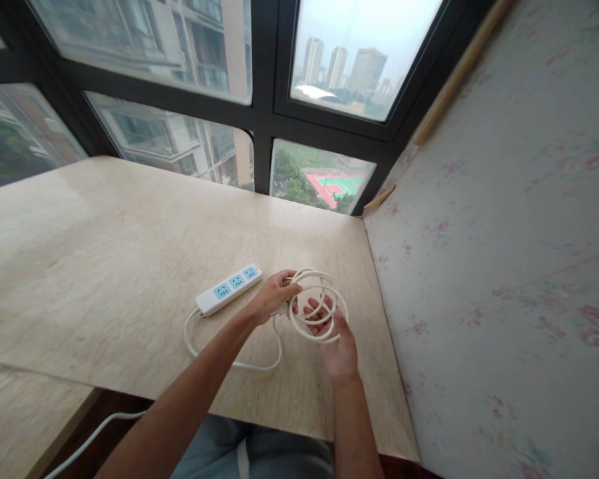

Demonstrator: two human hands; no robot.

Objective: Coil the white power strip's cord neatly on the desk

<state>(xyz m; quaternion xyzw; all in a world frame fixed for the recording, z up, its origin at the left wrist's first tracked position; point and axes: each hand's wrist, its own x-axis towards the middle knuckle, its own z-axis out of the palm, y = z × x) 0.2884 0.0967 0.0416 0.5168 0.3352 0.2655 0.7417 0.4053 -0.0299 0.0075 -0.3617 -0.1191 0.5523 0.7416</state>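
Observation:
Loops of white power cord [343, 301] hang between my two hands above the marble-patterned ledge. My left hand [277, 295] is closed on the left side of the coil, thumb over the strands. At the coil's lower right, my right hand [338, 342] has its fingers curled through and around the loops. From the coil, the cord runs down onto the ledge and passes behind my left forearm. A white power strip [229, 290] with three blue socket faces lies left of my left hand, a cord leaving its near end.
The beige ledge [104, 266] spreads to the left and back. Dark-framed windows [264, 120] stand behind it. A flower-patterned wall [479, 266] rises close on the right. Another length of white cord [100, 426] hangs past the ledge's front edge at lower left.

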